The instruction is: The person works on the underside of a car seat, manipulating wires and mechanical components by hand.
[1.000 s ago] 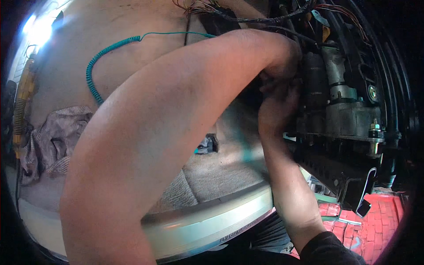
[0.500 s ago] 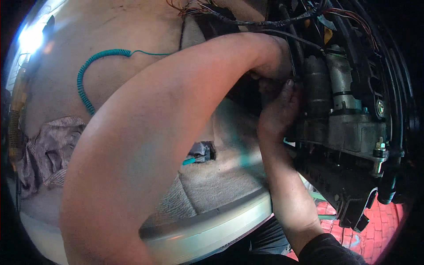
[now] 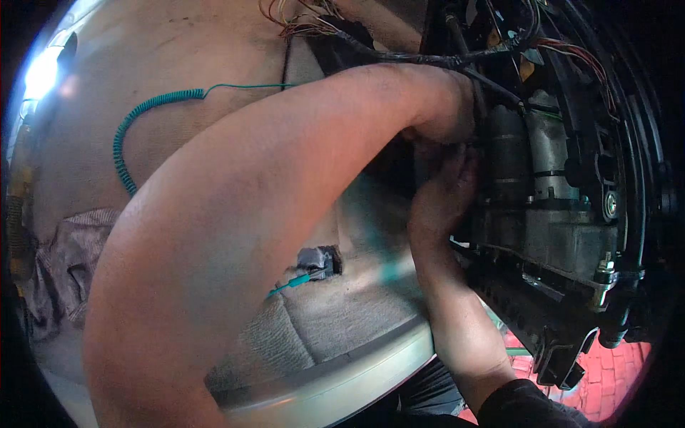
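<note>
My left hand (image 3: 446, 107) reaches across from the left into a dark recess beside a metal assembly with cylindrical housings (image 3: 549, 150); its fingers are hidden behind the wrist and in shadow. My right hand (image 3: 453, 182) comes up from below to the same spot, touching or very near the left one, fingers bent and pressed together; whatever they hold is hidden. A black wrapped wire bundle (image 3: 428, 57) with loose coloured wires runs above both hands. A black bracket (image 3: 560, 364) hangs below the assembly.
A teal coiled cord (image 3: 150, 103) lies on beige carpet (image 3: 185, 43). A grey striped cloth (image 3: 71, 250) and a yellow tool (image 3: 25, 157) are at the left. A dark object with a teal lead (image 3: 317, 262) sits below my left forearm. A pale sill (image 3: 321, 381) edges red brick paving (image 3: 599, 378).
The surroundings appear somewhat lower and farther left in the picture than a second ago. Both hands stay at the recess, with only slight movement of the fingers and wrists.
</note>
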`<state>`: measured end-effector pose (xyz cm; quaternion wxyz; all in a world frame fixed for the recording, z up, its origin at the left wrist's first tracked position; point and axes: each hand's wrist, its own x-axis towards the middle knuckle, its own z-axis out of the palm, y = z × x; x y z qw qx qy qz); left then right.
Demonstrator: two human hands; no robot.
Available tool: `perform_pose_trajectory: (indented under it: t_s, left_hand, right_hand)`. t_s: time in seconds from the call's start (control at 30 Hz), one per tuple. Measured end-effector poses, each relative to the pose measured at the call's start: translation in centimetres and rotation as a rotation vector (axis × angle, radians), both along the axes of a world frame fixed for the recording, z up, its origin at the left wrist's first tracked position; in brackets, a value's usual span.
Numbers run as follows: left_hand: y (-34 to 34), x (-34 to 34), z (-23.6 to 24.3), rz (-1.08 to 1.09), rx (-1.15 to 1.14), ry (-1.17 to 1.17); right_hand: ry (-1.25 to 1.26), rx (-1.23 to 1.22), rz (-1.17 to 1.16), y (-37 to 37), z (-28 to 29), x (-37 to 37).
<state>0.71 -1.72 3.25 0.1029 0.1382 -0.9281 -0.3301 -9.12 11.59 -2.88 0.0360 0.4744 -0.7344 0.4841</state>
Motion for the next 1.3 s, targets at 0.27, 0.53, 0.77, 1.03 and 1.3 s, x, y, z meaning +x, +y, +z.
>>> perform_pose_trajectory:
  t_s: [0.27, 0.53, 0.77, 1.03, 1.3]
  left_hand:
    - [0.4, 1.8, 1.7, -0.051, 0.023, -0.038]
    - [1.5, 1.9, 2.6, 0.069, 0.16, -0.002]
    - [0.3, 1.8, 1.6, -0.079, 0.344, -0.055]
    - [0.9, 2.3, 0.3, -0.133, 0.35, 0.056]
    - [1.5, 2.8, 1.6, 0.012, 0.108, 0.157]
  right_hand:
    - [-0.032, 0.039, -0.04, -0.2, 0.4, 2.3]
    - [0.067, 0.141, 0.011, 0.6, 1.3, 2.2]
    - [0.21, 0.083, 0.028, 0.6, 0.5, 1.9]
    - [-0.091, 0.049, 0.13, 0.6, -0.5, 0.2]
    - [0.16, 0.169, -0.085, 0.8, 0.0, 0.9]
